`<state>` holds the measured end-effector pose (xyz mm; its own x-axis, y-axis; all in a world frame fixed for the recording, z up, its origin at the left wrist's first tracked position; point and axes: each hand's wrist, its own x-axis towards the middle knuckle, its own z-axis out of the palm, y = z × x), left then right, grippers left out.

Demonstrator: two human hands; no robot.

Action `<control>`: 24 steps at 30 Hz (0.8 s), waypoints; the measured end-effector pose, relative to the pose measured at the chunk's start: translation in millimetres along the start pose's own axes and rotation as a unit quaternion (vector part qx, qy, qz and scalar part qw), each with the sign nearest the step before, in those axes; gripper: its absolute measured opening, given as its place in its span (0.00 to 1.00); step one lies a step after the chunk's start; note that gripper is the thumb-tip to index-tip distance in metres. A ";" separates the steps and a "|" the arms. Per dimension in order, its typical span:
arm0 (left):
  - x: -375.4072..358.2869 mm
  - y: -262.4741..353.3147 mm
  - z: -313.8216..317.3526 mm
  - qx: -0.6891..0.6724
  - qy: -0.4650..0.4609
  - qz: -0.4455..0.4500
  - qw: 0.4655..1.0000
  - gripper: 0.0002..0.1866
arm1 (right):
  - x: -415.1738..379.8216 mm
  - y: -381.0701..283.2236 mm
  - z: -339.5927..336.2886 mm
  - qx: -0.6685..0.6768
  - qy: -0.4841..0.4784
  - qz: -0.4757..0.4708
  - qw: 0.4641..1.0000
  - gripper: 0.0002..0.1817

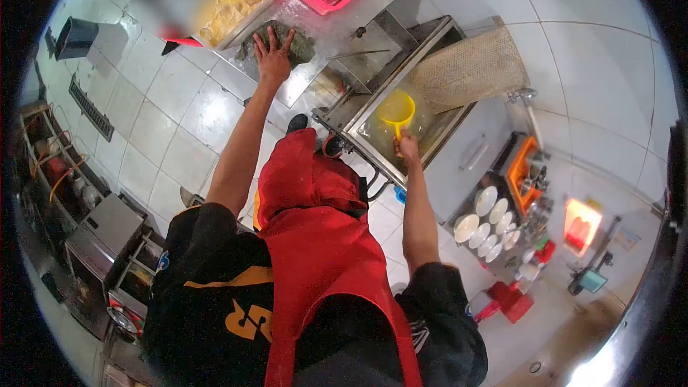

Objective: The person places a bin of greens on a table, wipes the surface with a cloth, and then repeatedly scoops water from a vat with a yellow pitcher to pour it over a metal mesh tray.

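My left hand [274,61] lies with fingers spread on a dark, mottled green flat thing [304,49] on the steel counter; its kind does not show clearly. Closed around the handle of a yellow dipper [396,107] is my right hand [406,147]. The dipper's round bowl is over the cloudy liquid in a rectangular steel vat [378,149], and overlaps the liquid in this view. A long mesh basket [469,68] slants over the vat's far side.
Beside my left hand stands a clear tub of yellowish food [239,8]. A pink tray [322,6] holds dark metal cups at the back. White bowls [487,201] and an orange rack [521,172] sit to the right. White tiled floor [158,129] shows on the left.
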<state>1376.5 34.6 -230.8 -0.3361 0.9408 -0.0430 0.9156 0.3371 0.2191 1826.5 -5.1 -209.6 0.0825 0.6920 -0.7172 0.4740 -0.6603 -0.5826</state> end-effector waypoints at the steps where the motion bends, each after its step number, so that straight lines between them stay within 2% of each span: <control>1: -0.1 -0.5 0.4 -0.006 0.010 0.004 1.000 0.36 | -12.4 -2.3 0.6 0.106 -0.005 0.009 0.994 0.27; 2: -0.3 -1.3 0.7 -0.013 0.020 0.008 1.000 0.36 | -20.2 2.7 -0.2 0.103 -0.007 0.007 0.995 0.27; 4: -1.7 -1.5 2.0 0.003 0.010 0.005 1.000 0.36 | -34.0 15.4 -1.5 0.209 0.012 0.043 0.977 0.27; 5: -2.2 -1.3 2.0 0.019 -0.002 0.006 1.000 0.36 | -43.9 15.7 -1.3 0.206 0.010 0.042 0.978 0.27; 7: -1.2 0.4 -4.6 0.037 -0.018 0.001 0.999 0.36 | -68.6 6.3 0.2 0.351 -0.037 0.053 0.934 0.26; 9: -3.6 3.0 -13.0 0.054 -0.036 -0.011 0.998 0.36 | -90.8 -14.1 -2.2 0.354 -0.059 0.033 0.933 0.26; 11: -4.6 3.8 -19.7 0.038 -0.066 -0.011 0.997 0.37 | -103.6 -31.5 -4.5 0.319 -0.005 -0.003 0.948 0.26; 12: -4.3 2.7 -16.6 0.038 -0.036 -0.002 0.999 0.38 | -108.5 -41.5 -8.5 0.261 0.022 -0.013 0.965 0.23; 13: -3.5 1.6 -13.8 0.039 -0.034 -0.006 0.999 0.38 | -111.6 -52.7 -11.8 0.259 0.019 -0.014 0.966 0.23; 15: -2.9 3.9 -18.6 0.080 -0.061 -0.011 0.995 0.38 | -115.2 -72.7 -18.8 0.068 0.043 -0.096 0.992 0.20; 17: -8.2 0.8 -18.3 0.071 -0.058 -0.012 0.996 0.37 | -111.2 -87.7 -25.5 0.028 0.051 -0.112 0.992 0.18; 19: -10.5 -2.2 -10.4 0.025 -0.009 -0.006 1.000 0.45 | -102.5 -96.2 -27.9 -0.077 0.042 -0.167 0.982 0.16; 21: -13.1 -1.0 -6.4 0.021 -0.008 -0.015 1.000 0.45 | -103.9 -113.3 -26.0 -0.086 0.046 -0.158 0.983 0.14; 24: -16.5 -4.2 -6.8 -0.004 0.023 -0.001 1.000 0.44 | -102.0 -141.4 -17.9 -0.086 0.012 -0.094 0.992 0.12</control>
<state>1376.7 17.4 -224.3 -0.3477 0.9376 0.0016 0.9132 0.3383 0.2272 1766.8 22.9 -47.3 -0.0011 0.8068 -0.5908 0.6248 -0.4607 -0.6303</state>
